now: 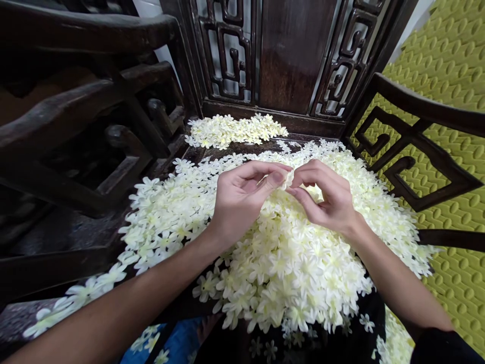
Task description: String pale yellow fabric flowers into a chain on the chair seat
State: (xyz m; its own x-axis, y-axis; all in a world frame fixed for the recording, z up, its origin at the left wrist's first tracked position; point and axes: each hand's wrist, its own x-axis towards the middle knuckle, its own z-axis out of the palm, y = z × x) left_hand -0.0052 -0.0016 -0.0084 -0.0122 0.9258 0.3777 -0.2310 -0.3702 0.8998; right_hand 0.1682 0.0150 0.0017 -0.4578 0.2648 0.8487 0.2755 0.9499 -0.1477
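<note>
Both my hands meet over a large heap of white artificial flowers [291, 263] with pale yellow centres. My left hand [242, 194] pinches a small bunch of stacked flower heads [288, 180] between thumb and fingers. From the other side, the thumb and forefinger of my right hand [328, 194] close on the same small bunch. The fingertips hide most of it, so how many flowers are in it cannot be seen. The heap lies just under both hands and spreads over the dark wooden seat.
A separate low pile of flowers [237, 130] lies against the carved chair back [297, 55]. Dark wooden armrests stand at the left [87, 33] and right [424, 101]. Yellow-green textured material [454, 283] is beyond the right armrest. Some loose flowers lie lower down, near blue cloth [170, 344].
</note>
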